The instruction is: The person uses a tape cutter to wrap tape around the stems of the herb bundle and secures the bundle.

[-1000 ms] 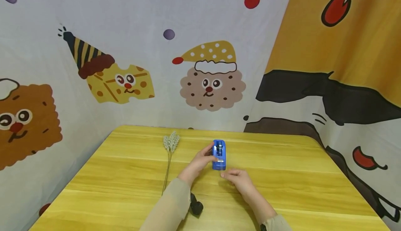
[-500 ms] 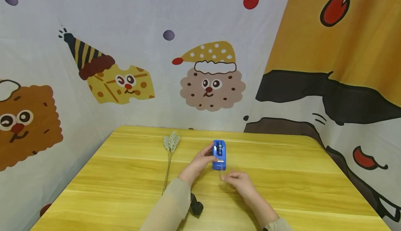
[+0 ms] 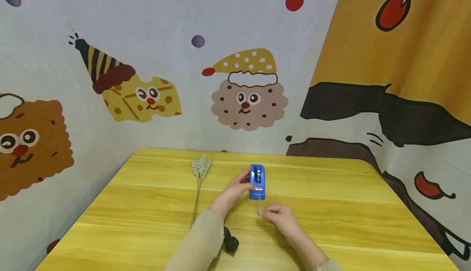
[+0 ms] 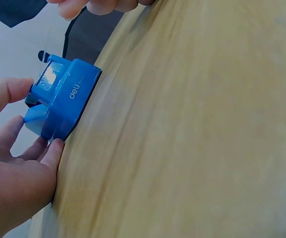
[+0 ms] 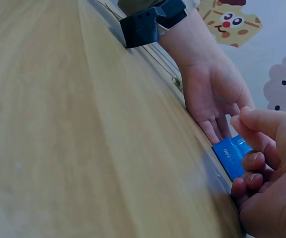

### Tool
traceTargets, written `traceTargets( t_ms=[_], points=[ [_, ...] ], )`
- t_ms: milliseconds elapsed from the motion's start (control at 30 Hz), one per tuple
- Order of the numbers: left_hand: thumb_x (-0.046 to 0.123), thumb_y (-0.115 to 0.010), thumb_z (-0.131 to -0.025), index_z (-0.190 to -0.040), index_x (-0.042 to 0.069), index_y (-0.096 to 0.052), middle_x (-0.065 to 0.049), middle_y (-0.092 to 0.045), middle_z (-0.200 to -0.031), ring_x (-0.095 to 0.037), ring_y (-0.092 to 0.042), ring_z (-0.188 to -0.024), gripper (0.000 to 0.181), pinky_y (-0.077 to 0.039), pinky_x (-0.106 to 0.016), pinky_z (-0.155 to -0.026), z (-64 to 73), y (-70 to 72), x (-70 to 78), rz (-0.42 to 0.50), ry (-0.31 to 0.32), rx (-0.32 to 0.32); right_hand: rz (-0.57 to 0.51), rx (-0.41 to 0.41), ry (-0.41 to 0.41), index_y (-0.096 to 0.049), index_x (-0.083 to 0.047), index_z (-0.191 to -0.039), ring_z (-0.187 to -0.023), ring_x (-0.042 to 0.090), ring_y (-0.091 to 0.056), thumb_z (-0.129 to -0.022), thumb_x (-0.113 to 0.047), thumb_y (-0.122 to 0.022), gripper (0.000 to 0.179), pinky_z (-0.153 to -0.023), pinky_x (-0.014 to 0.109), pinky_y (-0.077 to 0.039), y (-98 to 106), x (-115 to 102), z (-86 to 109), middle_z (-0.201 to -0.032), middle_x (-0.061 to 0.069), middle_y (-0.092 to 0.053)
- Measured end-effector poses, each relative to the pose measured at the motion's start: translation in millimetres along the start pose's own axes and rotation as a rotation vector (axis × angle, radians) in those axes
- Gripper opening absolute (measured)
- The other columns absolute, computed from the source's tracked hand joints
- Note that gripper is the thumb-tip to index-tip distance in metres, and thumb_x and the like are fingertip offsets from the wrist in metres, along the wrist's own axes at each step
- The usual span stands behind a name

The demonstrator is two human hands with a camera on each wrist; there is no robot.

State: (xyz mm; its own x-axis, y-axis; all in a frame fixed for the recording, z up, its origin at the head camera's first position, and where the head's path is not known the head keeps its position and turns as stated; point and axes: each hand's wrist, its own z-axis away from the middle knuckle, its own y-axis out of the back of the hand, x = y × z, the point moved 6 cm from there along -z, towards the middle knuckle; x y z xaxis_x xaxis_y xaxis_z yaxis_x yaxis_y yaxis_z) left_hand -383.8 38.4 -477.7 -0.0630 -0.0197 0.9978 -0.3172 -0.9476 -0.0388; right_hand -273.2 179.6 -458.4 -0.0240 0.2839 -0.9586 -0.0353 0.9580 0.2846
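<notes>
Work in hand, by judgement: drawing tape from a dispenser. The tape dispenser [image 3: 262,186] stands on the bench [image 3: 331,205], ahead of the person, its near end facing back. The left hand [image 3: 232,192] has its grip closed about the dispenser's left side, thumb near the serrated cutter [image 4: 42,74]. The right hand [image 3: 282,217] has a narrow grip — thumb and forefinger pinching the free end of a clear tape strip [image 3: 259,204].

Done: a short length of strip is out, spanning from the dispenser's near end to the right fingertips. Outstanding: the strip appears joined to the dispenser, so severing is judged not yet done. Dried stems [image 3: 201,168] lie on the bench left of the dispenser, apart from it — touched by neither hand, no tape visible on them.
</notes>
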Motion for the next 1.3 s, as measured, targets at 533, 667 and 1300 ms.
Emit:
traceTargets(
  t_ms=[533, 667, 1300],
  points=[
    [0.008, -0.072, -0.078, -0.150, 0.020, -0.038, -0.018, -0.037, -0.150, -0.038, -0.033, -0.137, 0.081, -0.014, -0.063, -0.110, -0.7, -1.3, 0.6, 0.014, 0.004, -0.010, 0.009, -0.080, 0.012, -0.073, 0.006, -0.086, -0.080, 0.019, -0.051, -0.083, -0.013, -0.072, 0.018, -0.074, 0.033, -0.041, 1.9, 10.4, 4.1, -0.079, 0.003, -0.059],
    [0.008, -0.072, -0.078, -0.150, 0.020, -0.038, -0.018, -0.038, -0.150, -0.038, -0.033, -0.137, 0.080, -0.014, -0.062, -0.110, 0.8, -1.9, 2.4, 0.012, 0.003, -0.015, 0.000, -0.086, 0.011, -0.072, 0.007, -0.082, -0.078, 0.018, -0.050, -0.083, -0.011, -0.073, 0.019, -0.072, 0.032, -0.041, 1.3, 9.6, 7.2, -0.077, 0.002, -0.057],
    [0.009, -0.072, -0.079, -0.150, 0.022, -0.038, -0.018, -0.036, -0.151, -0.039, -0.032, -0.137, 0.080, -0.014, -0.063, -0.110, 0.3, 0.5, 2.0, 0.015, 0.013, -0.014, 0.000, -0.109, -0.007, -0.074, 0.005, -0.087, -0.077, 0.017, -0.049, -0.084, -0.013, -0.072, 0.018, -0.065, 0.028, -0.042, 2.0, 10.5, 13.9, -0.076, 0.002, -0.055]
  ],
)
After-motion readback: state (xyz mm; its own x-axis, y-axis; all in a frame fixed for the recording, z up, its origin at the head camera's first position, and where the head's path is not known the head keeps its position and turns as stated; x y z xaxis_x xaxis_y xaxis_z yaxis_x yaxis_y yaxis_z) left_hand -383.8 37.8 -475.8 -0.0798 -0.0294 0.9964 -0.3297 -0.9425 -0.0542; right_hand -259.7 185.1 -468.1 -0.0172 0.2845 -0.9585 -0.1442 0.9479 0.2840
